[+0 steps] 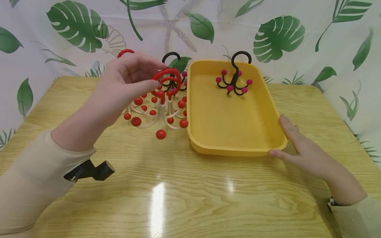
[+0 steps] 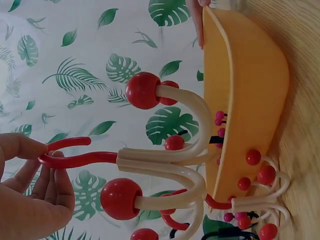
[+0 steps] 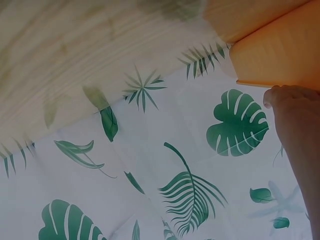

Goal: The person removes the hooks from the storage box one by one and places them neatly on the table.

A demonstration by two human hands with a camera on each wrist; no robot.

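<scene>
My left hand (image 1: 128, 76) pinches the red hook of a multi-armed hook hanger (image 2: 140, 156), which has cream arms tipped with red balls. It hangs raised above the table, just left of a yellow tray (image 1: 226, 129). At the tray's near right corner, my right hand (image 1: 306, 152) touches the rim and outer side, thumb at the front and fingers extended along the side. Inside the tray, toward the back, stands a black hook hanger (image 1: 235, 79) with magenta balls.
Behind the left hand, more red-and-cream hangers (image 2: 255, 202) and another black hanger (image 1: 171, 54) stand on the wooden table (image 1: 193, 198), left of the tray. A leaf-patterned cloth (image 1: 226, 19) hangs at the back.
</scene>
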